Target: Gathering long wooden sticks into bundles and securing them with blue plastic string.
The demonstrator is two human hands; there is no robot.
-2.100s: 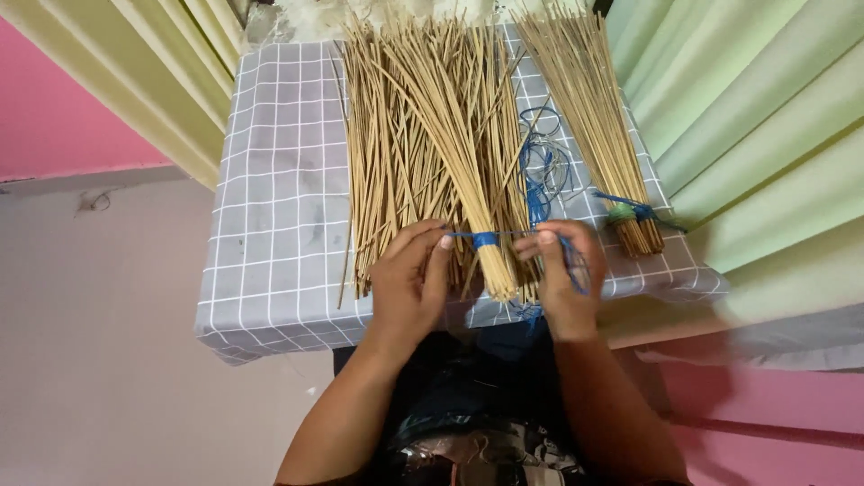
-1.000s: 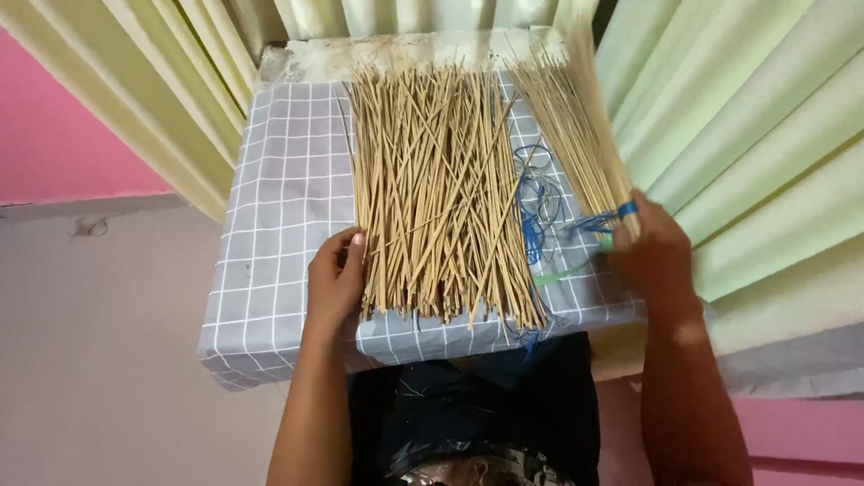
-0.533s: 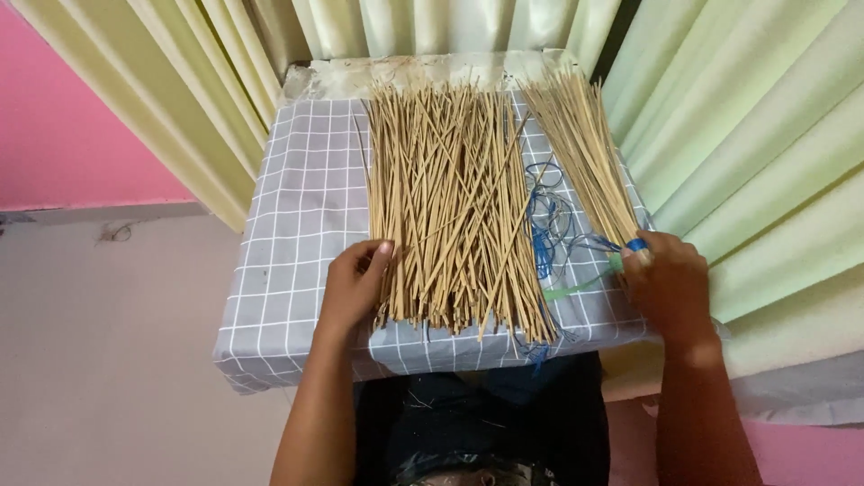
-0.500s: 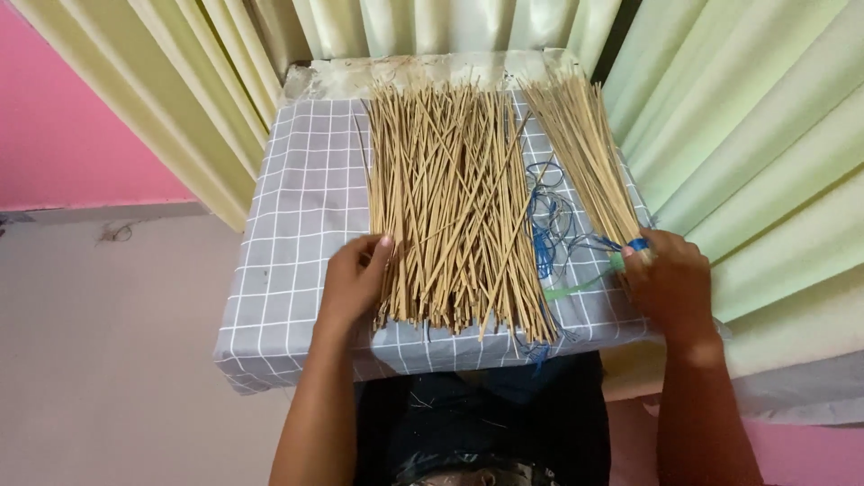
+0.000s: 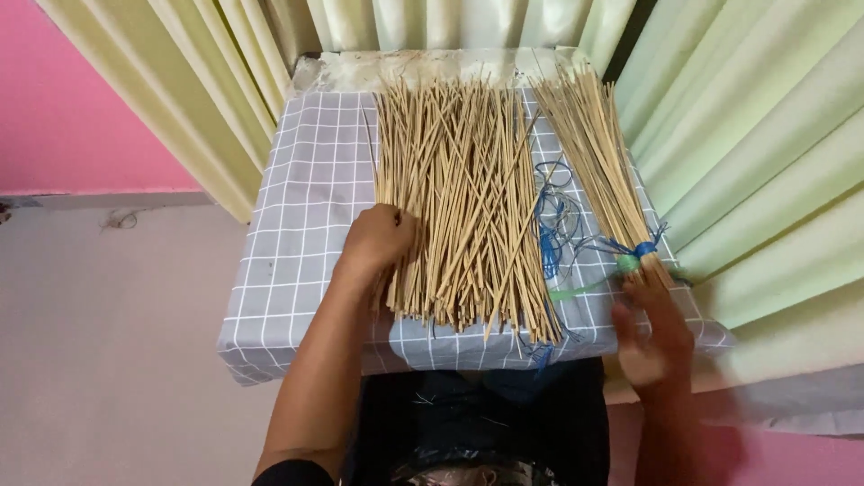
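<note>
Left hand [image 5: 378,241] curled on loose sticks [image 5: 459,198]; right hand [image 5: 652,328] open beside tied bundle [image 5: 598,166], blue strings [image 5: 553,225] between.

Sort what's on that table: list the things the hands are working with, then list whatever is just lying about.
In hand:
- loose sticks, left hand resting on them
- tied bundle with its blue tie, right hand at its near end

Lying about:
- blue string tangle between the two piles
- checked cloth covering the table
- curtains behind
</note>
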